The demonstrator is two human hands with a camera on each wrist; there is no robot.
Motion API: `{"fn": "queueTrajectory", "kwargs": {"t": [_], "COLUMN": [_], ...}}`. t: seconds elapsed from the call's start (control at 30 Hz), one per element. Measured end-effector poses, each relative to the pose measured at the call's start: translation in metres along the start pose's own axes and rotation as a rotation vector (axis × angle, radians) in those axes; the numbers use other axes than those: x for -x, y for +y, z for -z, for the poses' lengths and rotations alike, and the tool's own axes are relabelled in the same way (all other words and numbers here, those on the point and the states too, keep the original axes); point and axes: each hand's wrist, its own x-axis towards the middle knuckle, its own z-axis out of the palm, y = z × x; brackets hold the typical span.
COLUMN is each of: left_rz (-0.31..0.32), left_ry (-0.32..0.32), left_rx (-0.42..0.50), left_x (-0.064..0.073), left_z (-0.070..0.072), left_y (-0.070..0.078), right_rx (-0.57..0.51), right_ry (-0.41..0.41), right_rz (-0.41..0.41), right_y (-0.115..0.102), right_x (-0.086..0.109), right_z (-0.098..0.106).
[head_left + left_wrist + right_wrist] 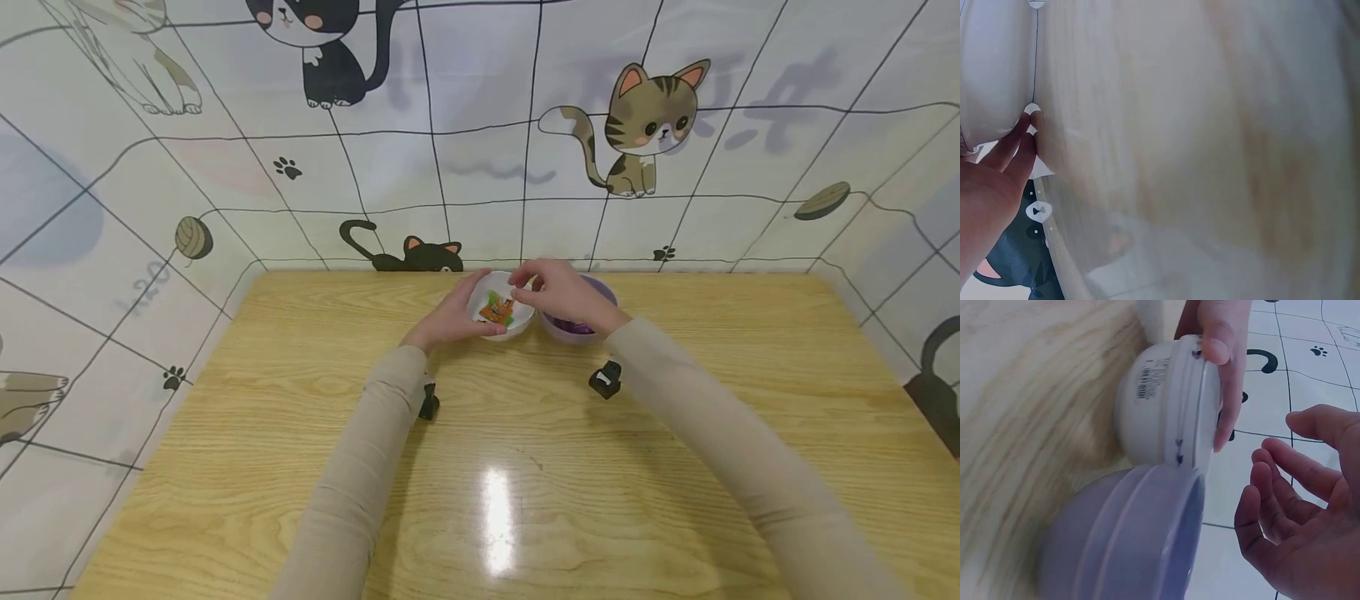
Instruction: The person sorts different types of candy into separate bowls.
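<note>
- The wooden counter [525, 467] fills most of the scene, with a cat-print sheet [480, 125] standing up around its back and sides.
- Far back on the counter, near the sheet, sit two bowls touching side by side: a purple bowl [577, 332] on the right and a white bowl [501, 310] on the left.
- The left hand [450, 321] has its grip wrapped round the white bowl's left side; the right wrist view shows the thumb over the rim and the fingers against the wall.
- The right hand [564, 293] hovers over the place where the two bowls meet, its grip released and holding nothing; in the right wrist view its fingers [1285, 487] are loosely bent and apart from both rims.
- In the white bowl lies a small orange and green packet [497, 310].
- In the purple bowl something dark purple [573, 327] shows; I cannot tell what.
</note>
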Motion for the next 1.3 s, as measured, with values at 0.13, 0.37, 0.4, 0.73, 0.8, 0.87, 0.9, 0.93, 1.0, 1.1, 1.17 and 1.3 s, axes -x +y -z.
{"fn": "queueTrajectory", "kwargs": {"t": [0.13,0.37,0.4,0.73,0.8,0.87,0.9,0.93,1.0,1.1,1.17,1.3], "left_rz": [0.009,0.018,0.016,0.027,0.026,0.024,0.023,0.024,0.017,0.012,0.024,0.079], "left_ry": [0.006,-0.013,-0.016,-0.012,-0.014,-0.008,-0.004,0.003,0.019,0.035,0.041,0.047], "left_rx": [0.014,0.005,0.001,-0.066,-0.089,-0.12,-0.15,-0.179,-0.232,-0.29,-0.323,-0.405], "left_x": [0.0,-0.001,-0.001,0.007,0.01,0.014,0.016,0.019,0.023,0.032,0.038,0.052], "left_z": [0.001,0.0,0.0,0.005,0.007,0.009,0.011,0.012,0.015,0.019,0.021,0.025], "left_y": [0.003,0.004,0.004,0.012,0.014,0.014,0.014,0.013,0.012,0.007,0.003,-0.003], "right_rx": [0.028,0.03,0.022,0.048,0.086,0.125,0.151,0.173,0.215,0.298,0.376,0.532], "right_ry": [0.028,0.096,0.107,0.172,0.18,0.178,0.173,0.169,0.16,0.143,0.123,0.093], "right_rz": [0.031,0.063,0.062,0.013,0.006,-0.001,-0.006,-0.013,-0.021,-0.045,-0.061,-0.102], "right_y": [0.01,0.028,0.03,0.056,0.061,0.067,0.07,0.074,0.081,0.091,0.095,0.102], "right_x": [0.014,0.052,0.058,0.101,0.106,0.111,0.114,0.117,0.121,0.128,0.132,0.138], "right_z": [0.002,0.013,0.015,0.034,0.037,0.038,0.039,0.039,0.04,0.041,0.041,0.041]}}
